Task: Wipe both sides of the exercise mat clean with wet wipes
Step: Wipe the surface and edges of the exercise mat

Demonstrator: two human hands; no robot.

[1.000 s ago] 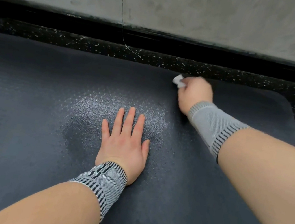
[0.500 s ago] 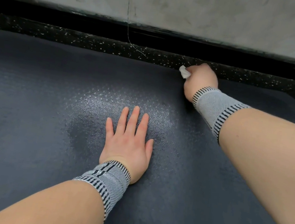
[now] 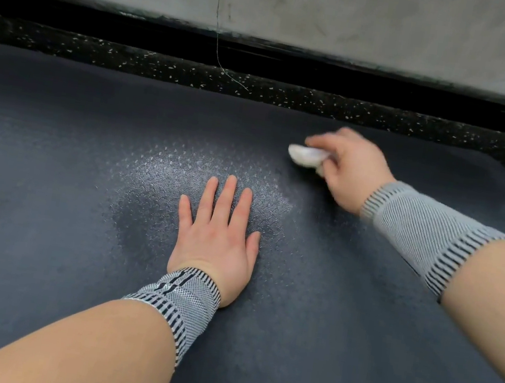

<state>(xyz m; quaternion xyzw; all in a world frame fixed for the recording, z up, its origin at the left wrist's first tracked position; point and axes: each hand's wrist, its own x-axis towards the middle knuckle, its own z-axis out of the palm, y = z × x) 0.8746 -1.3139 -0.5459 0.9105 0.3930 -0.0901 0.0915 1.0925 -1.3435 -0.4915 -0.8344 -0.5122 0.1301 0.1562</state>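
Note:
A dark blue-grey textured exercise mat (image 3: pixel 49 195) covers most of the floor in front of me, its rounded far right corner in view. My left hand (image 3: pixel 216 235) lies flat on the mat's middle, fingers straight and pointing away from me. My right hand (image 3: pixel 348 169) grips a crumpled white wet wipe (image 3: pixel 306 156) and holds it down on the mat, a short way in from the far edge. Motion blur softens that hand. Both wrists wear grey striped bands.
Beyond the mat runs a strip of black speckled rubber floor (image 3: pixel 322 103), then a black baseboard (image 3: pixel 264 53) under a grey concrete wall (image 3: pixel 366 19). A thin dark thread (image 3: pixel 216 33) hangs down the wall onto the floor.
My right hand has pulled the wipe back from the mat's far edge toward me and slightly right. My left hand has stayed flat in the same spot.

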